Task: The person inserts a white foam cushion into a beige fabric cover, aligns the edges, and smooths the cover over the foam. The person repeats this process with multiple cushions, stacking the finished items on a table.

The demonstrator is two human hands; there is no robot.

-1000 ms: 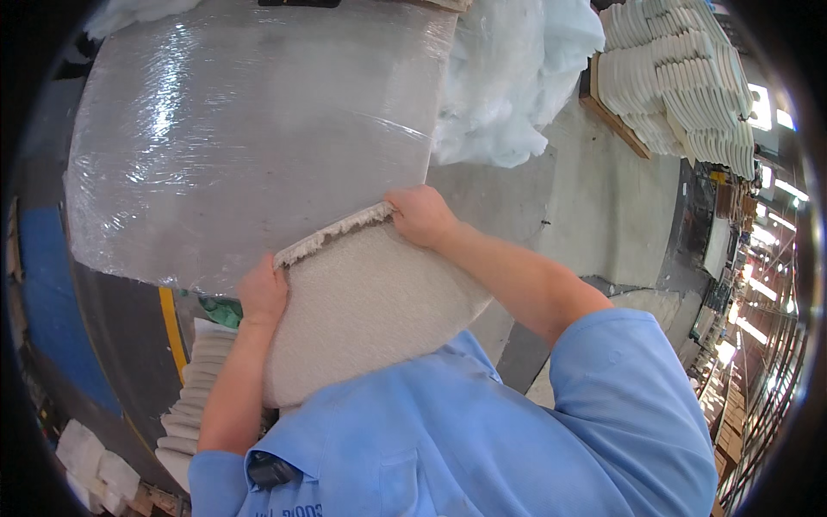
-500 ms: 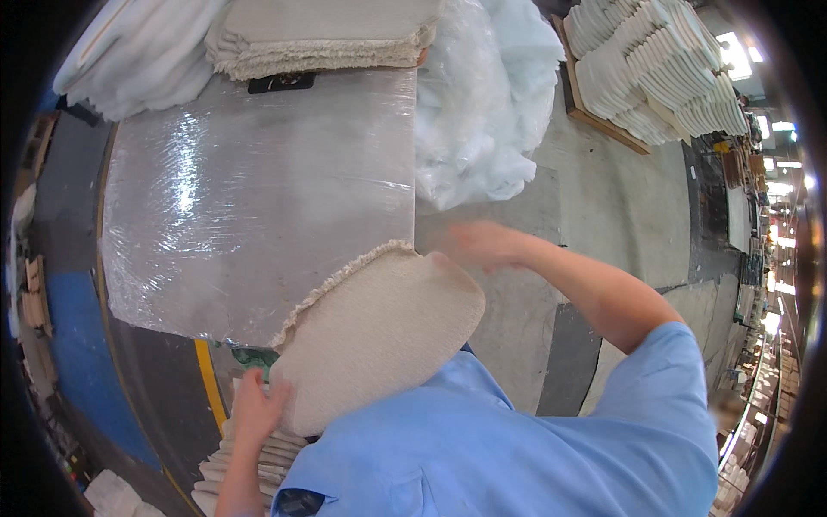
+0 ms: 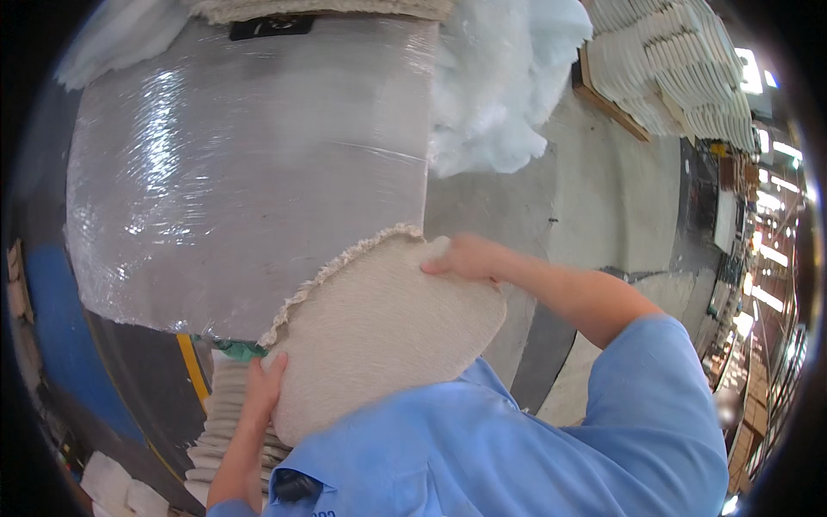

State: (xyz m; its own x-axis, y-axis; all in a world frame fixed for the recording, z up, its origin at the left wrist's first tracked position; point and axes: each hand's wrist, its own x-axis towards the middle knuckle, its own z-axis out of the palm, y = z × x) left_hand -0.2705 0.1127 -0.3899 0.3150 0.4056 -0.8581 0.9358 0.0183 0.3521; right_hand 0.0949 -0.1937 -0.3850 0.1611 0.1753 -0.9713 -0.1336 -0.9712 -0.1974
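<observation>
A beige cushion cover [image 3: 388, 336] with rounded corners lies against my front, its frayed far edge resting at the near end of a table wrapped in clear film [image 3: 258, 172]. With thumb and fingers closed, my right hand [image 3: 465, 258] grips the cover's far right corner. My left hand [image 3: 264, 388] is at the opposite corner, thumb on top and the other fingers hidden beneath the fabric. Below that hand, a stack of folded pale pieces [image 3: 226, 422] stands beside the table, with a bit of green material [image 3: 239, 349] above it.
Across the table's far end lies a stack of beige covers [image 3: 327, 9], with a dark flat object [image 3: 271, 28] before it. White fibre filling in plastic [image 3: 487, 95] bulges at the far right. Beyond, white cushions pile on a wooden pallet [image 3: 616, 108].
My right hand has come in to the cover's corner and closed on it. The left hand has moved up against the cover's left corner. The view has shifted nearer the table.
</observation>
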